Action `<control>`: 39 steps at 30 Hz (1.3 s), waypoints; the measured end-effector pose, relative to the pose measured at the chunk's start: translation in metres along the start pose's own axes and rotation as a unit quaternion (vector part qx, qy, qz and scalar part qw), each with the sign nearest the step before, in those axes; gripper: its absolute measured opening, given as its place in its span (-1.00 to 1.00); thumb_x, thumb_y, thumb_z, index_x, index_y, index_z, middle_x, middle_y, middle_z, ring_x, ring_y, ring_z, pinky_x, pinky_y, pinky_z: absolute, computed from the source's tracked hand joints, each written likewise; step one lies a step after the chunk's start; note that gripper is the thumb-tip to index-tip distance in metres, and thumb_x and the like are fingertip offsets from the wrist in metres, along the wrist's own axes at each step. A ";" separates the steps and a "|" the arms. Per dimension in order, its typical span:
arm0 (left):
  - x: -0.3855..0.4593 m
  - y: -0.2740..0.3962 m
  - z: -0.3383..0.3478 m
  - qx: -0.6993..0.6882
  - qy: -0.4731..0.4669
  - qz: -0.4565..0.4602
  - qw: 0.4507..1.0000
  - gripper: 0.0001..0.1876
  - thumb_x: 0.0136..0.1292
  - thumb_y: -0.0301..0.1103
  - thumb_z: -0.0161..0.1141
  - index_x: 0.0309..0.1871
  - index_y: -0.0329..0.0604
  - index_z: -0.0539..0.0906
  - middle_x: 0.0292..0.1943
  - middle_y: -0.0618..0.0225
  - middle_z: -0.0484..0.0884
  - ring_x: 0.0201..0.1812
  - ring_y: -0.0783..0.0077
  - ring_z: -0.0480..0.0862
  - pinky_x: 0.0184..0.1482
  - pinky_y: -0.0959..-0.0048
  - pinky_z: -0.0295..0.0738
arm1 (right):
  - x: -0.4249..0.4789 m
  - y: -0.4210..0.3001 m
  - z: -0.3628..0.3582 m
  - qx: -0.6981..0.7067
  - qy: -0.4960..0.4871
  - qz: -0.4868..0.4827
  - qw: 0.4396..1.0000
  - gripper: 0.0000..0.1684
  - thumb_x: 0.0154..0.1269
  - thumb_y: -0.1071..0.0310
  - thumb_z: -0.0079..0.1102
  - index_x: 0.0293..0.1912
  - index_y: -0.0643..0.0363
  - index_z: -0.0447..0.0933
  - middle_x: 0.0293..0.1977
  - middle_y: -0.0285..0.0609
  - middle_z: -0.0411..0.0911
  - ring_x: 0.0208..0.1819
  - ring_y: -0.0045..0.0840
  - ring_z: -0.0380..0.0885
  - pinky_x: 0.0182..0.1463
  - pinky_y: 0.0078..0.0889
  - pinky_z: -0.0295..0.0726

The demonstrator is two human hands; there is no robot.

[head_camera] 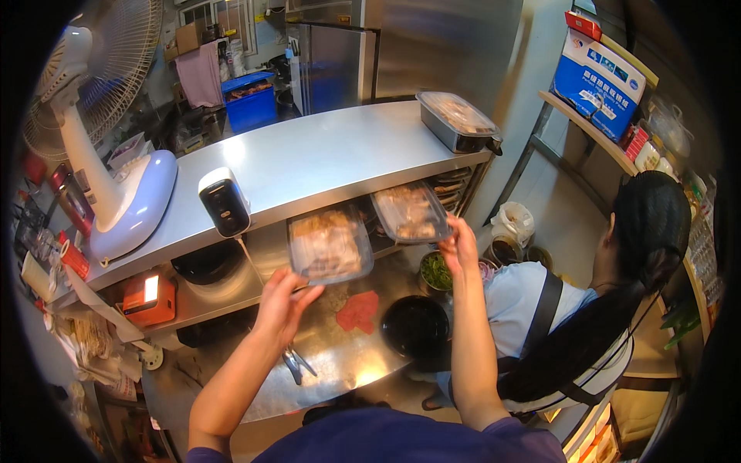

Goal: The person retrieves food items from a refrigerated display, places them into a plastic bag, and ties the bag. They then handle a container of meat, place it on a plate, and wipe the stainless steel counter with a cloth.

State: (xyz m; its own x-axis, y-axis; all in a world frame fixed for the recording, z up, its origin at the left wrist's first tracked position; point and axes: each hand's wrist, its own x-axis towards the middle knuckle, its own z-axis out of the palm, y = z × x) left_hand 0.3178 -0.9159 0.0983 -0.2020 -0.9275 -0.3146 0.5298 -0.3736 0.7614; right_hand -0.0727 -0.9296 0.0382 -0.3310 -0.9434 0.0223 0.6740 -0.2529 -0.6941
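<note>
My left hand [283, 304] grips the near left corner of a plastic food container [330, 243] with a transparent lid, held at the front of the steel shelf. Pale and browned food pieces show through the lid. With my right hand [461, 246] I hold the right edge of a second lidded container [410, 213], a little farther away. Its far edge reaches the opening under the shelf top. Below both containers are a red cloth [358, 312] and a black bowl [415, 327] on the steel worktop [341, 370]. Tongs [298, 364] lie nearer to me.
A co-worker [538, 307] is close by my right arm. On the upper steel shelf [312, 150] stand a fan [124, 214], a black-and-white device [224, 202] and another lidded container [458, 121]. A metal pot of chopped greens [436, 271] sits beyond the bowl. An orange device [149, 300] is at left.
</note>
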 end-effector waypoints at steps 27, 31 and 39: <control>-0.194 -0.230 -0.344 0.243 0.316 -0.184 0.898 -0.69 0.43 -0.42 0.27 0.16 -0.35 0.60 -0.07 0.15 0.72 -0.15 0.28 0.77 -0.18 0.32 0.78 | -0.070 0.243 -0.031 -0.212 0.058 0.015 0.975 -0.77 0.52 0.24 0.30 -0.17 0.20 0.56 -0.49 -0.26 0.59 -0.58 -0.61 0.51 -0.55 -0.55 0.46; -0.267 -0.199 -0.400 0.197 0.390 -0.157 0.886 -0.70 0.41 -0.46 0.25 0.17 -0.32 0.58 -0.09 0.14 0.71 -0.14 0.26 0.78 -0.18 0.29 0.78 | -0.194 0.371 -0.025 -0.325 -0.036 0.230 0.917 -0.81 0.37 0.39 0.40 -0.10 0.25 0.64 -0.31 -0.13 0.68 -0.44 -0.53 0.66 -0.46 -0.45 0.67; -0.281 -0.180 -0.503 0.165 0.351 -0.125 0.913 -0.69 0.37 -0.51 0.28 0.16 -0.28 0.59 -0.12 0.20 0.72 -0.16 0.33 0.78 -0.24 0.33 0.78 | -0.038 0.337 0.158 -0.639 0.072 -0.202 0.739 -0.28 0.49 -0.17 0.17 0.06 0.44 0.65 -0.31 0.17 0.70 -0.19 -0.11 0.69 -0.01 -0.11 0.61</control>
State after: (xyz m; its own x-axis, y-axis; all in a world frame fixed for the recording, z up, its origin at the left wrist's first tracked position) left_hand 0.6931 -0.5818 -0.2357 0.3565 -0.6190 -0.6998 0.2395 -0.6635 0.7088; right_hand 0.2709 -1.0124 -0.0830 -0.4631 -0.7905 0.4008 -0.6426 -0.0121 -0.7661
